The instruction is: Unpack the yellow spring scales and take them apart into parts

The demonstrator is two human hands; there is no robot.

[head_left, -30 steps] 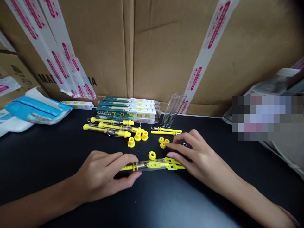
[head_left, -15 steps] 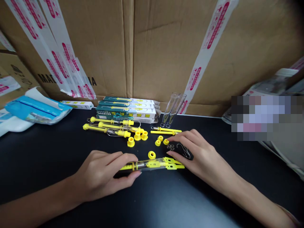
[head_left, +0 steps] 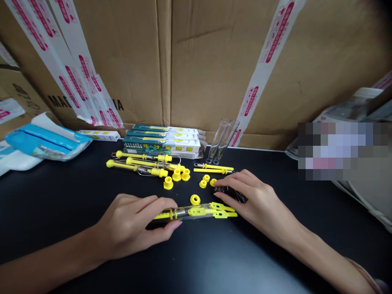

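My left hand (head_left: 131,222) is closed around a clear tube (head_left: 203,213) with yellow spring-scale parts inside, lying almost level. Flat yellow strips (head_left: 220,214) stick out of the tube's right end. My right hand (head_left: 249,194) is low over the table, thumb and forefinger apart on either side of small metal rings (head_left: 219,189). Nothing shows lifted in it. Bent metal hooks (head_left: 239,196) lie partly hidden under its fingers. Small yellow caps (head_left: 203,183) sit beside its fingertips. A yellow ring (head_left: 195,199) lies just behind the tube.
Behind the hands lie spring scales (head_left: 137,168), larger yellow caps (head_left: 177,175) and two thin yellow rods (head_left: 212,169). Two clear tubes (head_left: 219,141) stand near stacked boxes (head_left: 162,141). A blue packet (head_left: 49,141) is at left, a plastic bottle (head_left: 346,110) at right.
My right hand has shifted slightly left and down, its fingers now covering more of the metal hooks and closer about the rings. My left hand and the tube stay in place.
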